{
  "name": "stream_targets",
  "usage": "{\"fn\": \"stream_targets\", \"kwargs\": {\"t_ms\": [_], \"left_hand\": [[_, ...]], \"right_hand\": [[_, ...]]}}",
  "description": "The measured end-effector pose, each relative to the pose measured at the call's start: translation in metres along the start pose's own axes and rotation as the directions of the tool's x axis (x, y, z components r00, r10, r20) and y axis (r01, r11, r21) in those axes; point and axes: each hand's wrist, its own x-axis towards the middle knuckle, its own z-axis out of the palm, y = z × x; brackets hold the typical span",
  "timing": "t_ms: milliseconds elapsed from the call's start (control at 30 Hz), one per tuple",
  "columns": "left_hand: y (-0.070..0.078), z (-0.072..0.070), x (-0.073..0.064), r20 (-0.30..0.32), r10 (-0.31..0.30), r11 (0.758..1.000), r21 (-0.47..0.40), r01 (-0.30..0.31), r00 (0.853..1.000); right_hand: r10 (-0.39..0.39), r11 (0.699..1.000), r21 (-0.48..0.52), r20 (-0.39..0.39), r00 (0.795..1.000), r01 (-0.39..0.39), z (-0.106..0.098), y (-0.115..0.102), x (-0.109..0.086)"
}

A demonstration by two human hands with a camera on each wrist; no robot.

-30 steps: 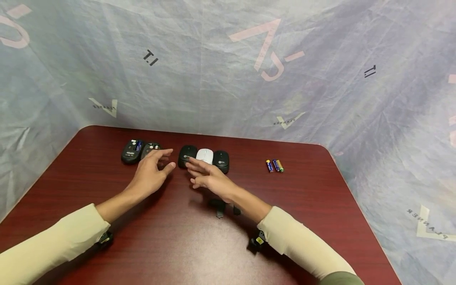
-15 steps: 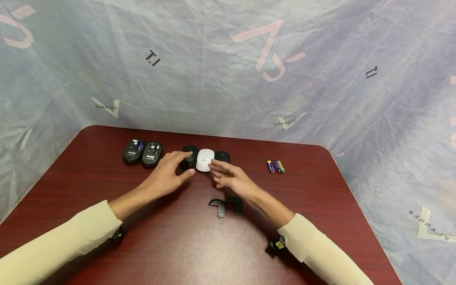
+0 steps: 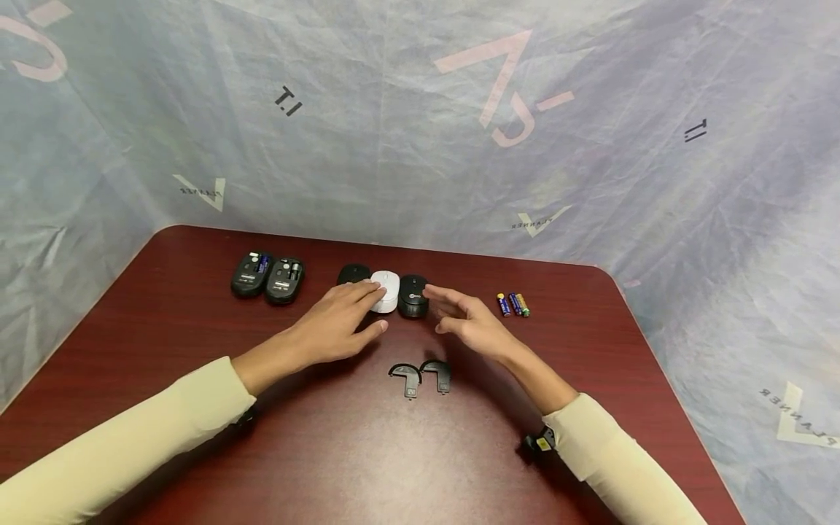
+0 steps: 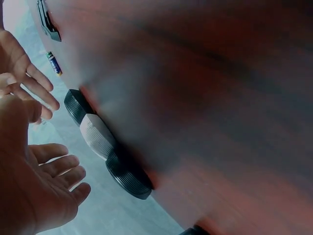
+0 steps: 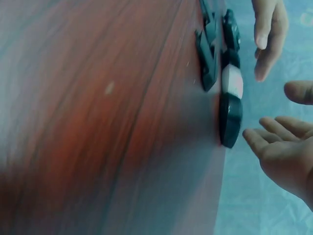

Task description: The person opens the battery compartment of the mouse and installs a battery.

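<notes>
My left hand (image 3: pixel 337 321) hovers with loosely spread fingers near a row of three mice, its fingertips overlapping the white mouse (image 3: pixel 387 293) in the head view. Partly behind that hand is a black mouse (image 3: pixel 354 273); another black mouse (image 3: pixel 413 296) ends the row on the right. Beside this last one, my right hand (image 3: pixel 477 324) is held with fingers extended and nothing in its grasp. Both wrist views show the hands raised above the table, apart from the mice. Two black battery covers (image 3: pixel 407 380) (image 3: pixel 438 376) lie in front of the row.
Two black mice (image 3: pixel 251 275) (image 3: pixel 284 281) lie upside down at the back left, their battery compartments uncovered. Three small batteries (image 3: pixel 513 305) lie at the right. The dark red table (image 3: pixel 367 452) ends at a hanging fabric sheet (image 3: pixel 394 124) behind.
Both hands have moved to the right along the row of mice. The upturned mice and the battery covers have come out from behind the hands and are in plain sight.
</notes>
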Motion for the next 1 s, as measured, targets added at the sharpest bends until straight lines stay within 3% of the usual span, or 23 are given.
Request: {"fn": "stream_targets", "kwargs": {"t_ms": [100,167,300,400,600,667,800,1000], "left_hand": [[0.002,0.003,0.009,0.015,0.037,0.998,0.049,-0.038,0.999],[0.002,0.004,0.015,0.034,0.055,0.996,0.075,-0.057,0.998],[0.005,0.008,0.027,0.094,0.068,0.993,0.094,-0.076,0.993],[0.008,0.011,0.033,0.155,0.063,0.992,0.098,-0.079,0.986],[0.010,0.016,0.042,0.244,0.060,0.991,0.102,-0.087,0.968],[0.003,0.027,0.045,0.237,0.075,0.993,0.075,-0.095,0.969],[-0.001,0.034,0.048,0.245,0.089,0.993,0.048,-0.104,0.965],[0.014,0.024,0.049,0.276,0.080,0.990,0.091,-0.109,0.958]], "right_hand": [[0.007,0.993,-0.119,-0.010,1.000,-0.008,-0.004,0.004,0.000],[-0.004,0.972,-0.234,-0.015,1.000,0.000,-0.006,0.007,0.001],[-0.039,0.885,-0.463,0.019,0.999,0.043,-0.006,0.008,0.007],[-0.034,0.828,-0.555,0.088,0.996,0.077,-0.005,0.008,0.012],[0.005,0.773,-0.627,0.166,0.986,0.102,-0.003,0.009,0.019],[0.012,0.760,-0.642,0.173,0.985,0.104,-0.002,0.010,0.020],[0.016,0.745,-0.658,0.180,0.983,0.108,-0.002,0.012,0.020],[0.029,0.729,-0.678,0.169,0.985,0.095,-0.007,0.012,0.017]]}}
